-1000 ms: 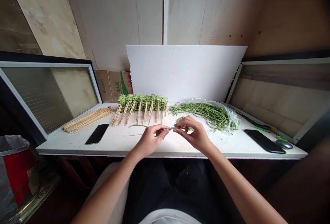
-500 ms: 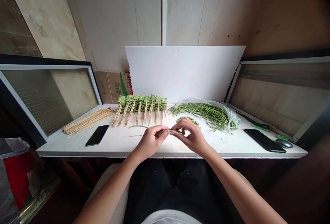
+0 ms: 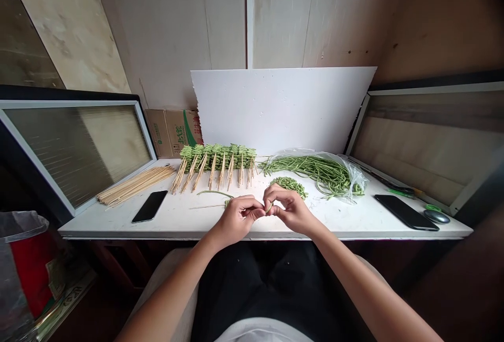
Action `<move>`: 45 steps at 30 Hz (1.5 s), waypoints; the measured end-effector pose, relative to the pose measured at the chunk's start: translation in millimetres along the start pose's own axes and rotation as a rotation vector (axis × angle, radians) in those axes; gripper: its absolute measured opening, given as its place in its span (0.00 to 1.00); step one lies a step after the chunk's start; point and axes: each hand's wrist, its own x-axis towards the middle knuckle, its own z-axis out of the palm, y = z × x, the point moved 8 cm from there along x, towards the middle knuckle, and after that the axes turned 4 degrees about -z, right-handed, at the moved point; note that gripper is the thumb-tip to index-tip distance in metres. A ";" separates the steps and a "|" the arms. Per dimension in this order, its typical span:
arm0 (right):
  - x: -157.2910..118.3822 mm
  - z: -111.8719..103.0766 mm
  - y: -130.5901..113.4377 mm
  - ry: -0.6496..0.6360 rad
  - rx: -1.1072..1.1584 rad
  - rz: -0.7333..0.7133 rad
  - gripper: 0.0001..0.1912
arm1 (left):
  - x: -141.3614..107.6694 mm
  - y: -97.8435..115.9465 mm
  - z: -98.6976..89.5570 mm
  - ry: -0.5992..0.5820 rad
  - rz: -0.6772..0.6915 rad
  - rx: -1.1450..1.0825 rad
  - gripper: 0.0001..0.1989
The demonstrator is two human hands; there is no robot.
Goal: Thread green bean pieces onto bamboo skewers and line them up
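The left hand (image 3: pixel 238 218) and right hand (image 3: pixel 291 211) pinched a long green bean (image 3: pixel 212 193) between their fingertips, seemingly to bend it tightly, just above the white desk (image 3: pixel 326 221).

Left hand (image 3: pixel 237 217), right hand (image 3: pixel 293 211) closer; bean (image 3: pixel 270 206) now bent.
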 end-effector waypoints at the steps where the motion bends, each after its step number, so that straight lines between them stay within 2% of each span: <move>1: -0.5 1.5 2.6 -0.024 0.055 0.009 0.17 | 0.2 -1.3 1.4 -0.012 0.000 -0.009 0.18; 4: -1.5 3.3 8.2 -0.091 0.235 0.032 0.19 | 2.6 -9.4 -2.7 -0.009 -0.011 -0.029 0.19; 6: -0.9 -4.1 11.5 -0.072 0.267 0.038 0.18 | 5.0 -17.6 -13.1 0.037 -0.040 -0.044 0.20; 8: -0.8 -18.1 18.8 -0.006 0.152 0.051 0.16 | 6.3 -24.7 -25.3 0.098 -0.088 -0.054 0.20; 10: -3.3 -31.6 32.0 0.044 -0.086 0.076 0.16 | 6.3 -26.8 -33.2 0.135 -0.121 -0.044 0.21; 12: -9.2 -37.8 52.1 0.031 -0.362 0.108 0.17 | 6.0 -23.8 -34.7 0.133 -0.118 -0.027 0.22; 14: -18.4 -36.2 79.0 -0.028 -0.519 0.155 0.20 | 6.0 -20.5 -31.6 0.108 -0.096 -0.015 0.22; 16: -29.4 -29.5 106.6 -0.110 -0.588 0.203 0.20 | 6.4 -22.3 -26.6 0.075 -0.087 0.006 0.21; 18: -39.0 -26.5 127.0 -0.130 -0.639 0.237 0.18 | 7.2 -28.9 -22.4 0.049 -0.091 0.040 0.21; 22: -47.3 -28.5 143.6 -0.114 -0.729 0.280 0.15 | 8.6 -43.0 -20.1 0.055 -0.096 0.066 0.20; 26: -36.1 -41.9 128.1 -0.008 -0.656 0.285 0.18 | 9.1 -46.2 -22.2 0.097 -0.123 -0.020 0.19; 30: -19.7 -52.8 95.2 0.136 -0.256 0.356 0.26 | 8.2 -44.7 -24.3 0.141 -0.205 -0.160 0.22; 33: -10.2 -36.3 64.1 0.041 -0.082 0.359 0.25 | 7.4 -42.3 -20.4 0.136 -0.227 -0.198 0.24; 35: -7.2 -20.0 45.7 -0.057 -0.060 0.333 0.22 | 7.0 -41.5 -16.2 0.122 -0.228 -0.203 0.25; 37: -5.3 -9.0 32.7 -0.091 -0.082 0.288 0.20 | 6.7 -41.0 -13.0 0.107 -0.221 -0.200 0.25; 40: -3.7 -6.3 26.5 -0.053 -0.107 0.247 0.17 | 6.8 -41.4 -10.9 0.070 -0.220 -0.175 0.23; 43: -3.5 -13.1 29.9 -0.014 -0.107 0.250 0.17 | 7.0 -43.1 -8.2 -0.016 -0.237 -0.121 0.17; 45: -3.9 -17.8 31.2 -0.012 -0.111 0.255 0.17 | 7.5 -42.0 -9.3 -0.034 -0.226 -0.078 0.13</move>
